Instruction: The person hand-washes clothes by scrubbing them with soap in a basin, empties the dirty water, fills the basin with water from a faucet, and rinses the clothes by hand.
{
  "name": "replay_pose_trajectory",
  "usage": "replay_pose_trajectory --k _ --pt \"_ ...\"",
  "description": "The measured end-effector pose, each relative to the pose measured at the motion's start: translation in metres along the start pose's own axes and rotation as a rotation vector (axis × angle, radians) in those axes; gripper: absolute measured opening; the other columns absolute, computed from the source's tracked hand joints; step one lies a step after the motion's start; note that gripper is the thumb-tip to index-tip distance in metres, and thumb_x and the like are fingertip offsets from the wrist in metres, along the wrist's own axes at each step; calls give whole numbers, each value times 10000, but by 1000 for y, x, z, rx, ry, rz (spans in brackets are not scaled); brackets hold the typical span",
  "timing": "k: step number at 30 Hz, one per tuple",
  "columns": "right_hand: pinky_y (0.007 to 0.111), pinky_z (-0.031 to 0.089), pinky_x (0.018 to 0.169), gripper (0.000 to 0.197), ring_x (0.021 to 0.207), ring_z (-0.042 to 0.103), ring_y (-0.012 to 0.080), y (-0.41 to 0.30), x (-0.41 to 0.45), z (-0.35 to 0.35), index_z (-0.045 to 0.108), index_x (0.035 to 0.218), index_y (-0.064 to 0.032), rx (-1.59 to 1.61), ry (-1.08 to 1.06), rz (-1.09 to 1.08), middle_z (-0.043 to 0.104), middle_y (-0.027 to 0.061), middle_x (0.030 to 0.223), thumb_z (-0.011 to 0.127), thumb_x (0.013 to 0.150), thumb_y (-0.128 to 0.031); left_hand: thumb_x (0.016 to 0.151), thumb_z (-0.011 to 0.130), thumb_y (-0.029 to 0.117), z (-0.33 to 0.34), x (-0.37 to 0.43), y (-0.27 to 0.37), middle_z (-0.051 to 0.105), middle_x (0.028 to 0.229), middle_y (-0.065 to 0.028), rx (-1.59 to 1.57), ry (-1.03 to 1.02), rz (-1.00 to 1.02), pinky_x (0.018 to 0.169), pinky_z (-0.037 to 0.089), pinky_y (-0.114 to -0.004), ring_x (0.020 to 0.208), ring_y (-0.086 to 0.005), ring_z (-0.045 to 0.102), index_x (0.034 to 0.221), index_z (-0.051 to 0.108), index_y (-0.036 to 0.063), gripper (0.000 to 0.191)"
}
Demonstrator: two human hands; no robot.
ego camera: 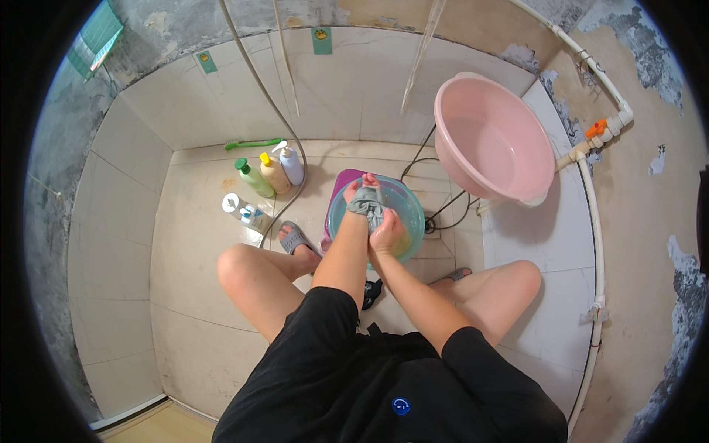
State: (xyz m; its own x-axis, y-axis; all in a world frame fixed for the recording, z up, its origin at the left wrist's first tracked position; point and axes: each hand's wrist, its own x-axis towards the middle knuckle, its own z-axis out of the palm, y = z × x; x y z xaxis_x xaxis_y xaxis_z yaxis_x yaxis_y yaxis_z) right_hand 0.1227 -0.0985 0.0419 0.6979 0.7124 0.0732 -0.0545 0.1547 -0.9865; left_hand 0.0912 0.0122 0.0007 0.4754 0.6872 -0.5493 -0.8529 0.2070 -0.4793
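Note:
A wet grey cloth (368,201) is bunched between my two hands above a teal plastic basin (411,206) holding water. My left hand (361,185) is on the far side, its fingers curled up around the cloth, which drapes over the wrist. Closer to me, my right hand (386,232) is closed on the cloth's twisted lower end. Something yellowish, too unclear to name, shows in the basin near my right hand. Behind the basin's left rim a purple plastic object (344,181) sticks out, mostly hidden. Black fabric (372,294) lies on the floor below my forearms.
Several pump bottles (275,174) and a green brush (253,144) stand or lie at the left. A shower hose (277,111) hangs past them. A large pink basin (493,138) is raised at the right, near white pipes (594,221) and an orange-handled valve (596,128).

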Motion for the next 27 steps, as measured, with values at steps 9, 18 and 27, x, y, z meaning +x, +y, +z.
replay_pose_trajectory --k 9,18,27 --pt "415 430 769 255 928 511 353 55 52 -22 550 990 -74 -889 -687 -446 514 180 976 535 811 -255 741 515 254 -17 -55 12 629 901 -173 2249 377 878 776 474 -389 851 -322 606 948 624 60 303" --pt "389 441 826 390 948 549 327 58 15 19 564 1017 0 -1214 -276 47 556 215 1019 621 741 -270 824 462 345 -63 -55 48 625 948 -112 1802 300 624 830 444 -388 886 -269 590 1107 557 56 415" --pt "372 473 648 323 721 608 342 -6 -16 24 616 891 -8 -425 -456 -106 621 194 771 687 703 -261 895 435 340 -51 -55 47 575 861 -95 947 -127 194 722 467 -386 791 -248 560 966 520 85 278"
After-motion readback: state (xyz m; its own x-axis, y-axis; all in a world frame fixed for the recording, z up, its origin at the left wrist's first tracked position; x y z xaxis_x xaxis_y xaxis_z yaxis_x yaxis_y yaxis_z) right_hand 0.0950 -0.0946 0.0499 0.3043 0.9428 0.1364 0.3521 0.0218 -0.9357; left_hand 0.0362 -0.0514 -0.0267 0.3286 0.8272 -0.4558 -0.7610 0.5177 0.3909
